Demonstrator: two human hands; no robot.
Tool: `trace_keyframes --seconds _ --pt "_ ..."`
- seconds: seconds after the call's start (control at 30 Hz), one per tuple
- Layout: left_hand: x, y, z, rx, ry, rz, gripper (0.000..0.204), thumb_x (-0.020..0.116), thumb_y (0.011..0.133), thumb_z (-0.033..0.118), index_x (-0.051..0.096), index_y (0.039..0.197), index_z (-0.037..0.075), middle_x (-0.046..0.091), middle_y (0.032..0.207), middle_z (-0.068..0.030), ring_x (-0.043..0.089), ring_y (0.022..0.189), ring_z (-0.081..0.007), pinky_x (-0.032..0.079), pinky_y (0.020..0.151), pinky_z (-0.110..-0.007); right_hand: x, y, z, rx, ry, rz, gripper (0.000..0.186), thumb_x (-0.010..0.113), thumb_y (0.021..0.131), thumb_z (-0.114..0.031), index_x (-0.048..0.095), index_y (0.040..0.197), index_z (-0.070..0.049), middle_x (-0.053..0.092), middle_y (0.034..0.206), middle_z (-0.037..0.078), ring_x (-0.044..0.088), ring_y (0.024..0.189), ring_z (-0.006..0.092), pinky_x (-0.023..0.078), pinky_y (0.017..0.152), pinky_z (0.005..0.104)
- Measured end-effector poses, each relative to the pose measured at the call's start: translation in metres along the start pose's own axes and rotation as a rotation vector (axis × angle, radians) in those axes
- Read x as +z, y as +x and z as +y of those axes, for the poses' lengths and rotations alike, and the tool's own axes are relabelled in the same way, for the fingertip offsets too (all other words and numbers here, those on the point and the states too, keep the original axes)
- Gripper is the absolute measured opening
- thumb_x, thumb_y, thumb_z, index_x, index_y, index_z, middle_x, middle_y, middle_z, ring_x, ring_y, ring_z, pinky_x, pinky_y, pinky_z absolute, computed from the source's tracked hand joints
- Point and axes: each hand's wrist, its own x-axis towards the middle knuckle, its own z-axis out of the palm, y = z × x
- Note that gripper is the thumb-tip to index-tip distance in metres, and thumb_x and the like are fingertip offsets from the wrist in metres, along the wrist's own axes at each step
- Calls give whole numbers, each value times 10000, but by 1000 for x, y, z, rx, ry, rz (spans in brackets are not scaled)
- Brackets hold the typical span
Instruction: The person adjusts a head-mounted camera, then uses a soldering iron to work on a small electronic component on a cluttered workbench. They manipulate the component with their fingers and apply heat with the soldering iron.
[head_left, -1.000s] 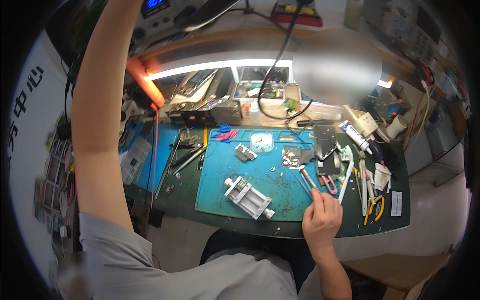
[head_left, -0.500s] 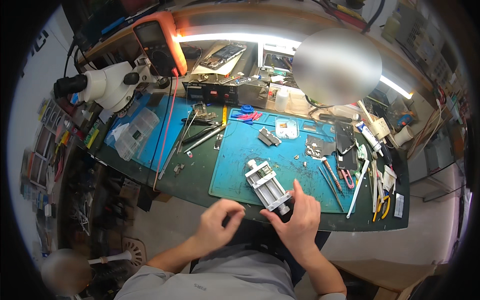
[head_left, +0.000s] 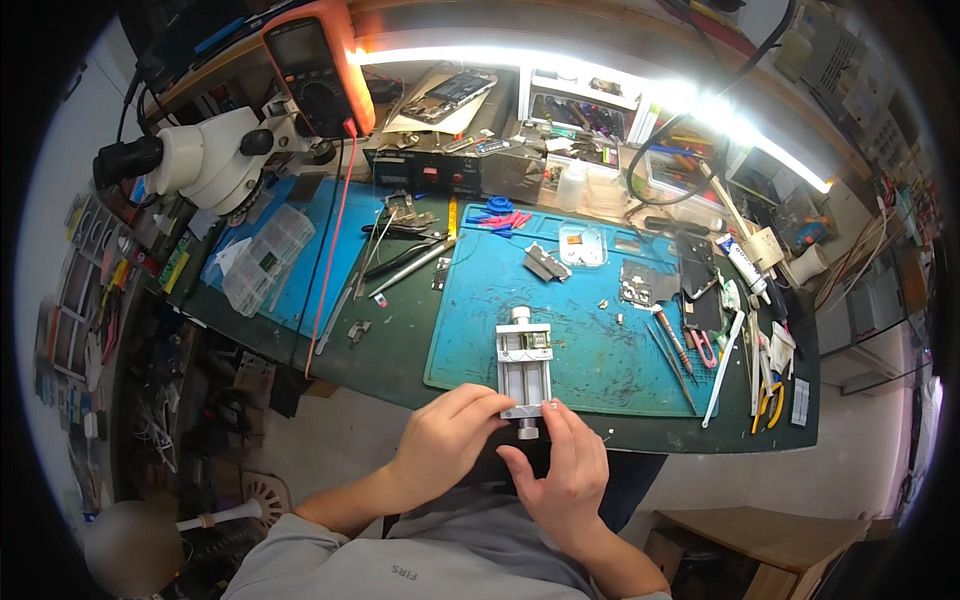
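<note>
A silver metal clamp fixture stands lengthwise on the front of the blue mat, with a knurled knob at each end and a small circuit board at its upper jaw. My left hand has its fingers closed at the fixture's lower left corner. My right hand touches the lower right corner with a fingertip, its thumb stretched apart below the knob. Tweezers and a slim tool lie to the right.
A microscope and orange multimeter stand back left, with a clear parts box below. Phone parts, pliers and a glue tube lie right. A light bar runs along the back.
My left arm has come down from its high reach. My right hand has left the slim tool for the fixture. Both hands are now at the fixture's near end, and it has turned lengthwise.
</note>
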Motion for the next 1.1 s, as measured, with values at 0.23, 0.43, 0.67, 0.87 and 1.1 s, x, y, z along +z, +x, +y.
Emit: trace_keyframes --seconds 0.23,0.43,0.67,0.87,1.1 --pt "-38 59 -39 80 -29 -210 245 773 907 -64 784 1135 24 766 1072 -128 763 960 -303 624 826 -378 0 9 -1 -69 171 -108 478 834 918 -137 697 1345 28 746 1316 208 750 970 307 574 841 410" --pt "-63 92 -74 175 -105 -386 206 758 937 -37 792 1135 13 777 1090 -124 763 1007 -294 619 886 -371 -31 46 33 -29 205 -46 280 799 912 -28 773 1191 -37 767 1107 135 736 906 301 577 785 391" --pt "-47 67 -54 -111 -96 -187 662 891 911 264 631 1480 45 712 1320 -148 686 1201 -331 555 1030 -426 -22 127 119 -272 2 -240 296 809 932 -115 758 1217 -59 687 1057 82 661 982 279 566 863 386" --pt "-24 58 -57 35 171 -169 889 976 799 208 554 1561 25 690 1437 -136 632 1306 -349 517 1112 -440 -9 137 123 -401 -16 -434 277 808 946 -219 751 1183 -86 665 1068 43 634 995 244 570 850 366" --pt "-35 89 -70 50 18 -271 801 943 823 126 588 1534 27 687 1483 -122 643 1278 -313 533 1082 -414 -10 123 121 -359 -22 -330 298 816 927 -240 748 1156 -61 644 999 44 640 945 235 568 816 355"
